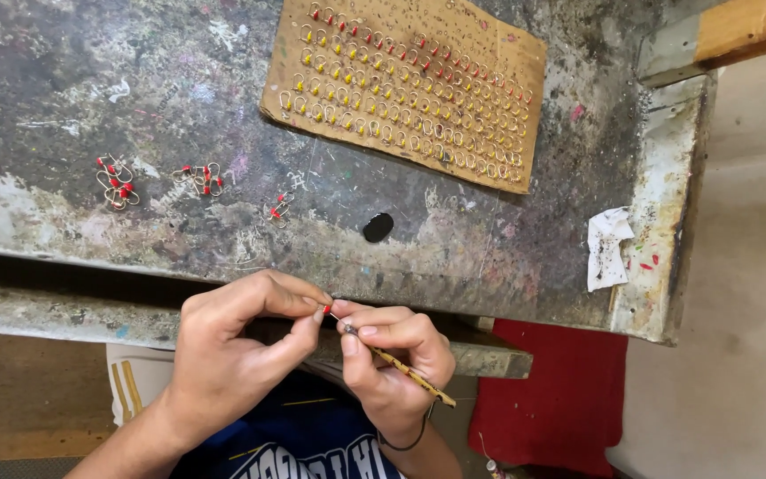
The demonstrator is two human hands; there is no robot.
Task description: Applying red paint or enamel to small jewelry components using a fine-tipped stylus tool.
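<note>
Head view, looked down over a paint-stained tabletop point(179, 80), scarred grey and white. Upon it, lay a cardboard sheet point(405, 84) nearly filled with rows of small wire loops, yellow-tipped over most of it, red-tipped along the upper rows; judged the finished share, with only a bare strip left along the top right. To the left, sat three loose clusters of red-tipped loops point(117, 182), well apart from the sheet, seemingly waiting to be handled or mounted. Near the tabletop's right edge, rested a stained white rag point(609, 248); near the middle, a small black disc point(379, 227). Below the front edge, met both hands: left hand point(223, 355) pinched a tiny red-tipped loop point(326, 309) between thumb and forefinger, right hand point(396, 355) gripped a thin speckled brush point(405, 371), tip touching that loop.
</note>
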